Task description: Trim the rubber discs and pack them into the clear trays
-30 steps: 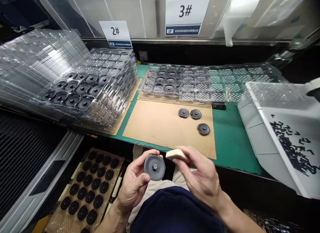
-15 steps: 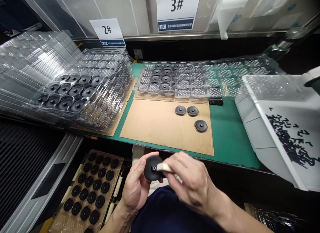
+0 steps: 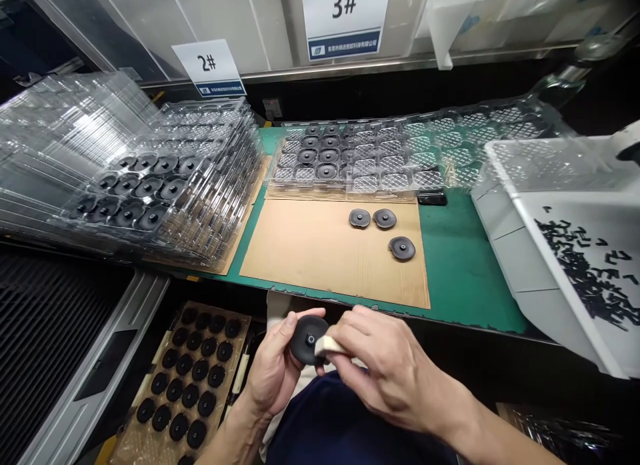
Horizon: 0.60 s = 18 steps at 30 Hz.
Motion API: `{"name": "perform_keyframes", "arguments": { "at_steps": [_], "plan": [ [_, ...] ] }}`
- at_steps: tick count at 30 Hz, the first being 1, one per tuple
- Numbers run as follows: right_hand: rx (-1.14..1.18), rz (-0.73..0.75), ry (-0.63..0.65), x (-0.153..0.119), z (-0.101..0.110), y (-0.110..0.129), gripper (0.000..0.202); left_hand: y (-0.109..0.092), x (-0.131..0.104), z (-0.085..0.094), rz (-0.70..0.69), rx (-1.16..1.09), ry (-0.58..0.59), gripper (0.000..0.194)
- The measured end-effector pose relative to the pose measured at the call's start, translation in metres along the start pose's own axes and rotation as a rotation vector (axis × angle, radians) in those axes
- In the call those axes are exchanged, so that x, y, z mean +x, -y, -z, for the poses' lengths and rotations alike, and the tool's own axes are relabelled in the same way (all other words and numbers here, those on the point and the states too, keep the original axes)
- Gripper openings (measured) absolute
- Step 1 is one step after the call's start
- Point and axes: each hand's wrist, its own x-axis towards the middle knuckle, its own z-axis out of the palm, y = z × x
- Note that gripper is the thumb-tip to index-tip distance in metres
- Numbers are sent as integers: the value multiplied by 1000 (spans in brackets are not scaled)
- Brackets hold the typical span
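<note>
A round black plastic part (image 3: 303, 340) with a small raised hub sits in my left hand (image 3: 273, 372), fingers wrapped round its rim. My right hand (image 3: 383, 365) is closed on a small cream-coloured block (image 3: 327, 346), whose kind I cannot make out. The block's tip lies against the part's face or right edge, beside the hub; exact contact is hard to see. Beyond my hands, three like black parts, one of them nearest (image 3: 402, 248), lie on a cardboard sheet (image 3: 300, 252).
Stacked clear trays (image 3: 200, 205) with black parts stand at left. More trays (image 3: 327, 172) lie behind the cardboard. A white bin (image 3: 505, 218) with small black scraps is at right. A filled tray (image 3: 185, 378) sits low on the left, below the green table's edge (image 3: 465, 272).
The cream block has shifted slightly down and right from the hub towards the part's edge. Both hands keep their hold; the whole view has moved a little.
</note>
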Motion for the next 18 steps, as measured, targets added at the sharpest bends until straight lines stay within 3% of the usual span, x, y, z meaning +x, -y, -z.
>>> {"name": "perform_keyframes", "arguments": {
  "at_steps": [3, 6, 11, 16, 18],
  "plan": [
    [-51, -34, -61, -2, 0, -2, 15, -1, 2, -1, 9, 11, 52, 46],
    [-75, -38, -16, -4, 2, -3, 16, -1, 3, -1, -17, 14, 46, 45],
    [-99, 13, -47, -1, 7, 0, 17, 2, 5, -2, 47, 61, 201, 47],
    [-106, -43, -63, -5, 3, 1, 17, 0, 6, -2, -75, -27, 70, 45],
    [-131, -57, -55, -7, 2, 1, 17, 1, 6, -1, -59, -8, 71, 45]
  ]
}}
